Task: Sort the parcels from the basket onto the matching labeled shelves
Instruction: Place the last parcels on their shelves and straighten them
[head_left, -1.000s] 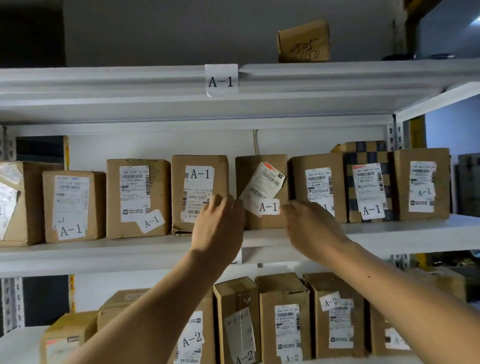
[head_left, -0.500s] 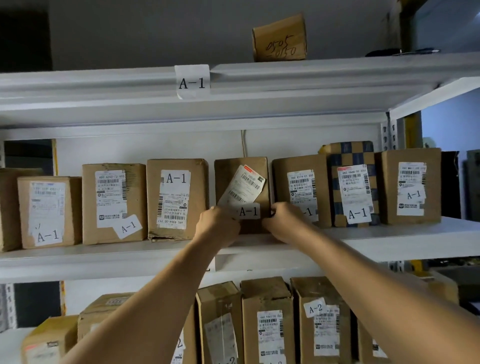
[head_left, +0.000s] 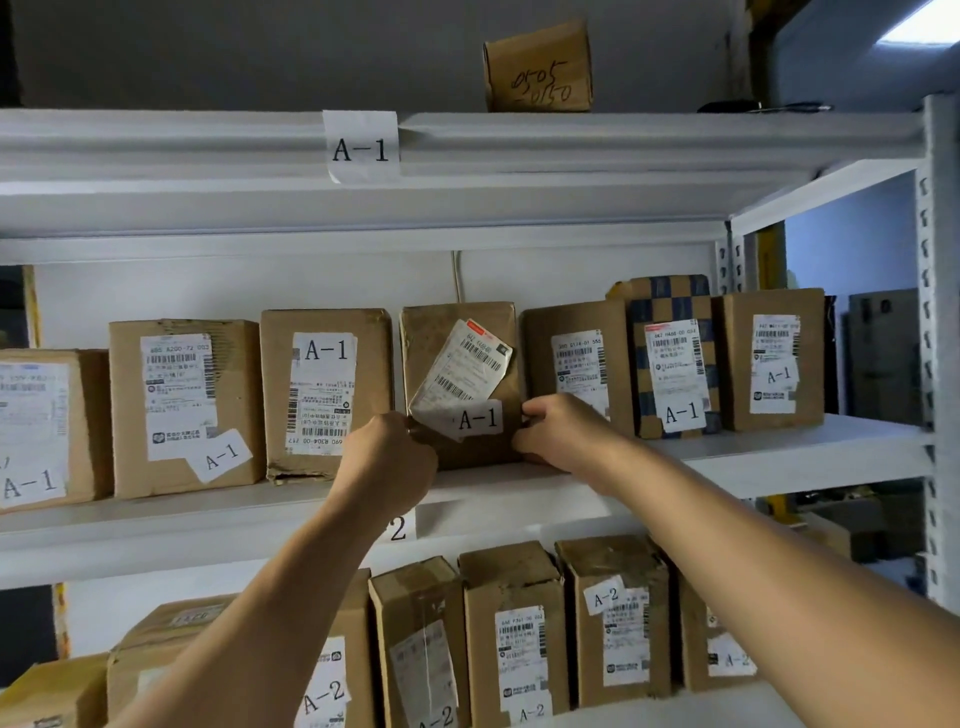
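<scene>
A brown cardboard parcel (head_left: 441, 338) with a slanted shipping label and an A-1 sticker stands upright on the white shelf (head_left: 727, 457) under the A-1 tag (head_left: 361, 148). My left hand (head_left: 389, 457) grips its lower left edge with curled fingers. My right hand (head_left: 558, 431) grips its lower right edge. The parcel sits in a row between two other A-1 boxes, one to its left (head_left: 324, 389) and one to its right (head_left: 574, 364).
Several more A-1 parcels line the same shelf on both sides, including a blue checkered one (head_left: 672, 353). The shelf below holds several A-2 boxes (head_left: 514, 623). One small box (head_left: 537, 65) sits on the top shelf. A steel upright (head_left: 940, 312) bounds the right.
Both hands went from flat on the parcel's front to curled around its lower side edges. The camera view shifted slightly right and closer.
</scene>
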